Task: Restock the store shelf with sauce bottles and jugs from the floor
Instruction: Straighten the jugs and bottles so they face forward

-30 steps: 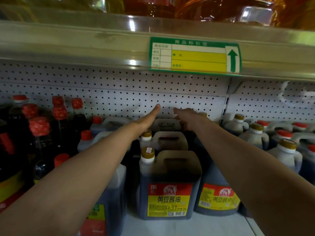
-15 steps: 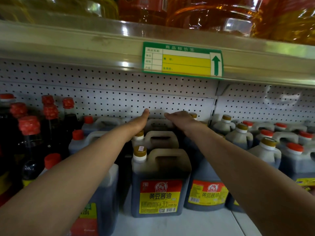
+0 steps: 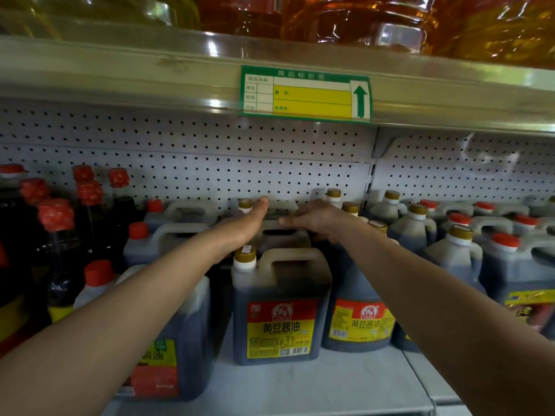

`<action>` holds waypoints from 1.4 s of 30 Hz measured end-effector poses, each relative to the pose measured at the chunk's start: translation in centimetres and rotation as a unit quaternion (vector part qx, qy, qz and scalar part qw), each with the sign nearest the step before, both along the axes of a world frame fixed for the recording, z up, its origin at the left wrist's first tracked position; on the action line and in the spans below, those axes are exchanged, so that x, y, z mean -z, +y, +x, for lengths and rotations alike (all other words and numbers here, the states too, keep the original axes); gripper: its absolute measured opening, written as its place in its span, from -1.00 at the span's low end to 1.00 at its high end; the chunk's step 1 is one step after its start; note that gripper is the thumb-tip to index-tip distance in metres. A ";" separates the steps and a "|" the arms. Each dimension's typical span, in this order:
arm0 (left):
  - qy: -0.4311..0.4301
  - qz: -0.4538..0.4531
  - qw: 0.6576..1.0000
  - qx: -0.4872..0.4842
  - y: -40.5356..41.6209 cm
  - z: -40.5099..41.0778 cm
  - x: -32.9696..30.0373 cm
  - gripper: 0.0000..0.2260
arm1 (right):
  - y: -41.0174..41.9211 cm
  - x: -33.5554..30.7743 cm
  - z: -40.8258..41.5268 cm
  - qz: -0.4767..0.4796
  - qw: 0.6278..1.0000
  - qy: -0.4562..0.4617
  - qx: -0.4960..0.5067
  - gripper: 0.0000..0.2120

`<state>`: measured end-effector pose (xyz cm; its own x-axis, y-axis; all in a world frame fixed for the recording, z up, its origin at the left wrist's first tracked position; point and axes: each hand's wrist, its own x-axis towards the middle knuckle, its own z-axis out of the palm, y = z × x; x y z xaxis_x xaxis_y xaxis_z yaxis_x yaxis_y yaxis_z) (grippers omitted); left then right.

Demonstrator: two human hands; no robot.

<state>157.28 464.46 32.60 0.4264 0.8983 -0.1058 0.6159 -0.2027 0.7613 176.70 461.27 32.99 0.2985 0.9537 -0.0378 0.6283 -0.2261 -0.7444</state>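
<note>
Retail shop, grocery aisle. Evidence: white perforated metal back panel (image 3: 210, 163) directly behind both outstretched hands; grey metal shelf rail (image 3: 120, 70) above them carrying a green-and-yellow price tag with an up arrow (image 3: 306, 93). Rows of identical dark soy sauce jugs with gold caps and red-yellow labels (image 3: 279, 304) below and beside the hands, red-capped dark glass bottles (image 3: 57, 235) off to the left, amber oil jugs (image 3: 360, 22) on the tier overhead.

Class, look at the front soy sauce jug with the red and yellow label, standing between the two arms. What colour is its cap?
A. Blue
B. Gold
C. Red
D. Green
B: the front jug carries a gold cap on a white neck, while red caps top the jugs to its left.
</note>
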 end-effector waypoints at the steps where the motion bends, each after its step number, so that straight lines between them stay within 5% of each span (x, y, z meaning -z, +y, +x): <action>1: -0.006 0.002 1.000 0.004 0.1 0.0 0.2 -0.19 | -0.1 -0.1 0.0 -0.002 1.000 -0.003 -0.006 -0.56; 4: -0.024 0.003 1.000 0.008 0.1 -0.1 0.2 -0.18 | -0.1 -0.1 0.2 -0.008 1.000 -0.020 -0.009 -0.70; 14: -0.035 -0.006 0.999 0.017 -0.5 -0.2 0.0 -0.27 | -1.3 0.5 -0.3 0.037 0.999 0.001 0.024 -0.61; 21: -0.057 -0.022 0.998 0.009 -1.0 -1.0 0.3 -0.28 | -4.2 0.6 -1.2 0.181 0.975 0.027 0.122 -0.65; 29: -0.093 0.111 0.989 0.008 -4.9 -2.0 0.3 -0.32 | -8.3 0.7 -3.9 0.236 0.959 0.086 0.131 -0.52; 38: -0.154 0.309 0.939 -0.014 -11.1 -4.3 4.4 -0.43 | -14.5 5.1 -7.6 0.348 0.924 0.048 0.151 -0.64; 42: -0.182 0.312 0.932 -0.020 -14.1 -4.9 10.1 -0.42 | -16.2 10.7 -8.8 0.367 0.916 -0.042 0.155 -0.70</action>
<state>152.41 450.40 22.48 0.2961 0.7527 0.5880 0.3569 -0.6582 0.6629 167.89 445.10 22.24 0.5322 0.5820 0.6149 0.6803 0.1385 -0.7198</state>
